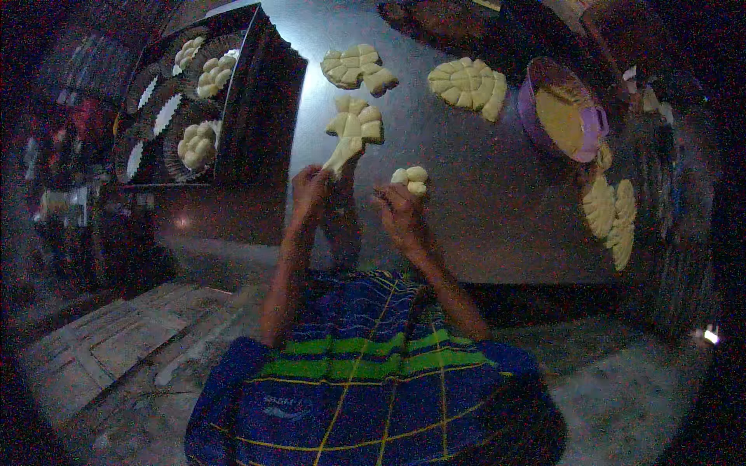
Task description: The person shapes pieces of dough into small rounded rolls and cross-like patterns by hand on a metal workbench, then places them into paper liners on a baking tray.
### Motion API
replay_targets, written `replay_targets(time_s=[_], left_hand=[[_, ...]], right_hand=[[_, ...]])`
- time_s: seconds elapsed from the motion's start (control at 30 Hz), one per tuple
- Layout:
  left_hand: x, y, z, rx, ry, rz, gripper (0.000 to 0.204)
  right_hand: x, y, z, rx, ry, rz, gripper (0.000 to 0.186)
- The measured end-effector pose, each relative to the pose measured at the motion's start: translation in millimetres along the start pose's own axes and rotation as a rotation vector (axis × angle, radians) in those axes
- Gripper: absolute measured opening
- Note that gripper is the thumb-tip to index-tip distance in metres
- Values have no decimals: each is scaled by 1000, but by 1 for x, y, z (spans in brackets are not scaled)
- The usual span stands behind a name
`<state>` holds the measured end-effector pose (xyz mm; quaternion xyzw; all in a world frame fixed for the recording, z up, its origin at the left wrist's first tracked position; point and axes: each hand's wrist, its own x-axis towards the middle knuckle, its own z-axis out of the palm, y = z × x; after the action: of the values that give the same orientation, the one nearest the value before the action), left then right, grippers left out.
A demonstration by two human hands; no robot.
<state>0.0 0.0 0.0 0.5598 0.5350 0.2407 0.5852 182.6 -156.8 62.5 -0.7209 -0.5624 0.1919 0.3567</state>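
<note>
My left hand (308, 190) pinches the narrow lower end of a pale dough piece (350, 124), stretched from its scored, lobed upper part on the metal table. My right hand (400, 213) has its fingers curled just below a small cluster of dough balls (409, 177); what is in them, if anything, I cannot make out. Above lies a scored, fish-like dough shape (350, 66), and a larger one (466, 84) is to its right.
A dark box or tray (220, 140) at the left holds fluted paper cups (167, 116), some with dough clusters. A purple basin (532, 109) with yellowish contents stands at the right, near more flat dough shapes (602, 210). The dark table (505, 233) ends before my body.
</note>
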Motion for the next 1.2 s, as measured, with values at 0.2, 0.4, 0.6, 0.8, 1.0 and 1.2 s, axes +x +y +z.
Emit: replay_targets(time_s=[0.2, 0.4, 0.6, 0.8, 1.0, 1.2], left_hand=[[-94, -65, -36, -511, 46, -312, 13], [-136, 20, -14, -610, -210, -158, 23], [-144, 61, 3, 25, -174, 17, 35], [-133, 92, 26, -43, 77, 198, 31], [-155, 134, 49, 186, 33, 568, 15], [-172, 113, 96, 706, 20, 1174, 19]], right_hand=[[-21, -28, 31, 583, -299, 412, 29], [-12, -30, 38, 1368, -537, 690, 37], [-17, -11, 27, 1066, -321, 469, 31], [-24, -16, -21, 1390, -169, 414, 28], [-61, -27, -40, 1417, -108, 508, 32], [-93, -9, -42, 1492, -142, 540, 31]])
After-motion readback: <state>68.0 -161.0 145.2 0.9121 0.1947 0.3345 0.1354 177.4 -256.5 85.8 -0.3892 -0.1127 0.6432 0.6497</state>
